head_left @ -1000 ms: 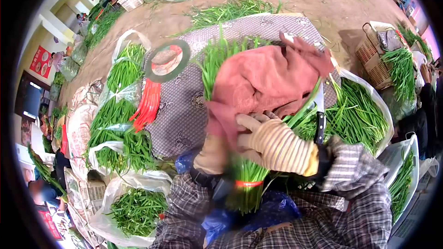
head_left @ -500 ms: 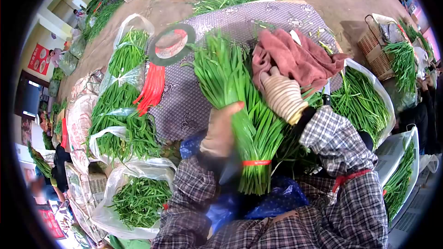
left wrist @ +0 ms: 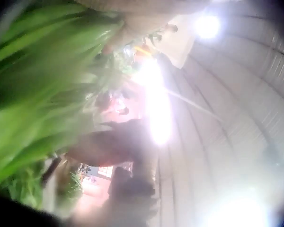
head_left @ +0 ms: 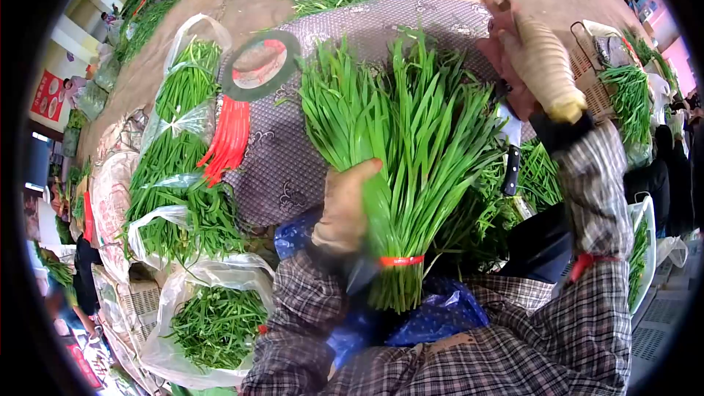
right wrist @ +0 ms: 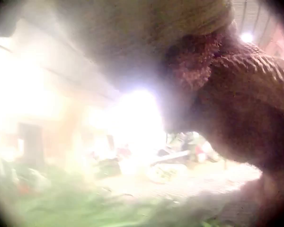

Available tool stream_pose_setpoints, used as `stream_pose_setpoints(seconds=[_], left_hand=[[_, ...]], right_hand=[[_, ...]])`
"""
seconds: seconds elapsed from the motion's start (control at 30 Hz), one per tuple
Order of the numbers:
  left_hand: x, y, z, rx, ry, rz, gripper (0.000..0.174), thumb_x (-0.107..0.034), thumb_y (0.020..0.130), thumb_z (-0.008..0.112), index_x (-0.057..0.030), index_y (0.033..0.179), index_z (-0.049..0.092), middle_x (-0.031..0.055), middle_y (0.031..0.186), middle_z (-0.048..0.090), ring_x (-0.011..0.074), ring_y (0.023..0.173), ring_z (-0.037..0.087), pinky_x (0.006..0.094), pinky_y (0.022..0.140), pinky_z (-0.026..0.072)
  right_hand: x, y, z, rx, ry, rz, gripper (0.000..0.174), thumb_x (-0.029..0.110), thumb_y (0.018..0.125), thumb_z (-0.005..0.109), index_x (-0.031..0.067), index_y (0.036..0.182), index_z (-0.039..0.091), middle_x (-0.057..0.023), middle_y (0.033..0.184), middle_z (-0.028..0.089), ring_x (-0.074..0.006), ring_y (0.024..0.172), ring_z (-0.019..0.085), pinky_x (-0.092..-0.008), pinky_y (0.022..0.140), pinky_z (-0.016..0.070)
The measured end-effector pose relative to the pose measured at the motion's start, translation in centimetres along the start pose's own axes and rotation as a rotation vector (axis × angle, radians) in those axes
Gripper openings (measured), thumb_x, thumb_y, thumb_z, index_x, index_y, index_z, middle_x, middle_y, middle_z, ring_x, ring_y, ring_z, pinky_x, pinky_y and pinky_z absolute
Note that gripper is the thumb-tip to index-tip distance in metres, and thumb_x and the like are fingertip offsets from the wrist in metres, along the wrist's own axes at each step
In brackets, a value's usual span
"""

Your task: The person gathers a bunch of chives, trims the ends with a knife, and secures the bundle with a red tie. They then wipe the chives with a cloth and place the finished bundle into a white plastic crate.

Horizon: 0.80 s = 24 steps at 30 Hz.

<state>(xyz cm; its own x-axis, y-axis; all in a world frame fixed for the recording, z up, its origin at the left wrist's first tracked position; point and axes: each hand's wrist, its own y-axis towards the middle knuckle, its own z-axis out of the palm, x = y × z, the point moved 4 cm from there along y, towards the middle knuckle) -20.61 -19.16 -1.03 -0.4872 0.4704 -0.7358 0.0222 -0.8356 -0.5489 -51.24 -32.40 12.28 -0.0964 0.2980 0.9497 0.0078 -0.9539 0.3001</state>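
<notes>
A bunch of garlic chives point(head_left: 411, 139) stands in front of me, leaves fanned away, its stems bound near the bottom by a red band point(head_left: 401, 260). My gloved left hand point(head_left: 343, 202) grips it from the left side, thumb across the leaves. In the left wrist view the blurred green leaves point(left wrist: 38, 94) fill the left side. Out at the far right, my right hand point(head_left: 539, 59), in a striped cream glove, holds a reddish-brown cloth point(head_left: 513, 77). That cloth looms dark in the right wrist view point(right wrist: 246, 99). Below it lies a knife with a black handle point(head_left: 511, 170).
A patterned mat point(head_left: 271, 147) covers the work surface. On it lie a round tape-like ring point(head_left: 290, 73) and a bundle of red ties point(head_left: 227, 139). Plastic bags of greens point(head_left: 176, 154) line the left, with another open bag point(head_left: 158, 348) nearer me. A tan crate point(head_left: 587, 77) stands right.
The cloth first covered the bunch, then was drawn off to the right. My right hand has carried it farther right and away. My left hand came to hold the bunch and stays there.
</notes>
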Motion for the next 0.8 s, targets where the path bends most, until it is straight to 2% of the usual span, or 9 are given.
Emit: stream_pose_setpoints(seconds=[0.1,0.17,0.23,0.33,0.4,0.53,0.73,0.77,0.8], left_hand=[[0.1,0.6,-0.3,0.014,0.072,0.132,0.043,-0.002,0.083,0.064,0.0003,0.125,0.057,0.0123,0.112,0.067,0.0278,0.096,0.067,0.0389,0.083,0.0565],[-1.6,-1.6,1.6,0.111,-0.019,0.096,0.042,-0.002,0.083,0.064,0.0002,0.125,0.058,0.0122,0.111,0.067,0.0275,0.097,0.067,0.0388,0.083,0.0567],[-0.5,-1.4,1.3,0.209,-0.126,0.149,0.040,-0.002,0.083,0.065,-0.0002,0.123,0.058,0.0119,0.108,0.067,0.0267,0.094,0.067,0.0386,0.079,0.0573],[-0.4,-0.8,0.9,0.140,0.013,0.148,0.040,-0.001,0.082,0.066,-0.0006,0.121,0.059,0.0120,0.106,0.066,0.0265,0.089,0.067,0.0390,0.076,0.0574],[-1.2,-1.9,1.6,0.019,0.026,0.130,0.042,-0.001,0.080,0.068,-0.0011,0.121,0.059,0.0115,0.105,0.066,0.0258,0.086,0.067,0.0382,0.075,0.0569],[-1.5,-2.5,2.3,0.070,-0.050,0.142,0.044,-0.001,0.079,0.070,-0.0013,0.121,0.059,0.0098,0.104,0.067,0.0252,0.087,0.066,0.0371,0.075,0.0562],[0.0,0.1,0.1,0.092,0.033,0.153,0.043,-0.003,0.079,0.069,-0.0006,0.121,0.059,0.0114,0.105,0.067,0.0260,0.088,0.067,0.0388,0.077,0.0573],[-0.5,-0.7,0.5,0.045,0.037,0.125,0.043,-0.003,0.080,0.068,0.0003,0.121,0.058,0.0123,0.105,0.068,0.0264,0.089,0.068,0.0387,0.078,0.0578],[-0.9,-1.4,1.0,0.038,0.030,0.126,0.043,-0.003,0.080,0.068,0.0003,0.121,0.058,0.0123,0.105,0.068,0.0264,0.089,0.068,0.0387,0.078,0.0578]], right_hand=[[4.4,-5.4,7.0,-0.028,-0.348,0.465,0.030,-0.001,0.092,0.059,0.0013,0.121,0.053,-0.0100,0.110,0.064,-0.0124,0.092,0.064,-0.0261,0.080,0.0592],[5.9,-10.6,13.2,0.652,-0.161,-0.516,0.023,0.017,0.086,0.068,0.0049,0.105,0.064,-0.0120,0.119,0.062,-0.0263,0.097,0.067,-0.0411,0.079,0.0573],[0.7,-18.1,14.8,0.849,-1.263,-0.248,0.028,0.027,0.083,0.066,0.0156,0.109,0.065,-0.0112,0.106,0.059,-0.0308,0.088,0.064,-0.0435,0.071,0.0542],[-0.4,-16.2,14.5,0.635,-1.385,0.039,0.021,0.029,0.089,0.060,0.0132,0.102,0.067,-0.0146,0.085,0.061,-0.0337,0.070,0.063,-0.0455,0.059,0.0502],[-3.4,-15.4,11.2,0.578,-1.446,-0.106,0.022,0.031,0.090,0.061,0.0119,0.098,0.066,-0.0142,0.077,0.059,-0.0334,0.064,0.062,-0.0456,0.054,0.0477],[-4.7,-14.6,9.5,0.476,-1.569,-0.087,0.023,0.033,0.088,0.062,0.0122,0.099,0.066,-0.0138,0.088,0.061,-0.0304,0.066,0.064,-0.0442,0.054,0.0485],[-3.8,-9.2,5.4,0.235,-1.715,-0.143,0.023,0.026,0.090,0.061,0.0084,0.103,0.068,-0.0138,0.102,0.064,-0.0306,0.094,0.064,-0.0441,0.077,0.0530],[-3.6,-8.9,3.9,0.042,-1.068,-0.143,0.021,0.023,0.089,0.062,0.0069,0.100,0.068,-0.0119,0.106,0.064,-0.0313,0.102,0.062,-0.0428,0.084,0.0516],[1.5,-9.8,7.1,0.096,-1.647,-0.141,0.018,0.020,0.086,0.064,0.0073,0.098,0.069,-0.0099,0.110,0.064,-0.0317,0.101,0.062,-0.0446,0.086,0.0505]])
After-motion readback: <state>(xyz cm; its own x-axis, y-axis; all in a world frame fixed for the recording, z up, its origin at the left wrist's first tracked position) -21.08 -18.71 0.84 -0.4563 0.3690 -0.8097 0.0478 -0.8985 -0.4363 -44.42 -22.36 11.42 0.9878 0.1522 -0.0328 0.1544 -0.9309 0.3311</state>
